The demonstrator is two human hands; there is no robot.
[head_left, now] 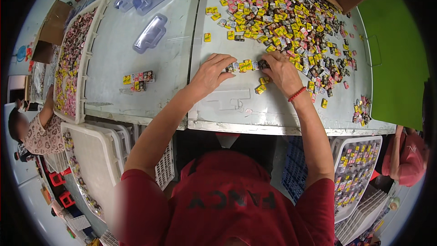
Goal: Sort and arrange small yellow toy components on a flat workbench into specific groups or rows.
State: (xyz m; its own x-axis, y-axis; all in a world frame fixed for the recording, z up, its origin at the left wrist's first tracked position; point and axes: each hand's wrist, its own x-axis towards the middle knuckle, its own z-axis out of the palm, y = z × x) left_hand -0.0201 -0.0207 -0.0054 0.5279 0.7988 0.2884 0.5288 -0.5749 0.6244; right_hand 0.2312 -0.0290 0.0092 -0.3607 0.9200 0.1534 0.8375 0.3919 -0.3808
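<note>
Yellow-black box row point(246, 66), long axis left-right

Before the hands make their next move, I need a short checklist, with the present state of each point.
1. Left hand at left end of the row of small boxes: ok.
2. Right hand at its right end: ok.
3. No gaps inside the row: cannot tell, too small.
4. Space just below the row free: not ok, yellow boxes there.
5. Loose pile nearby: ok, beyond the row.
</note>
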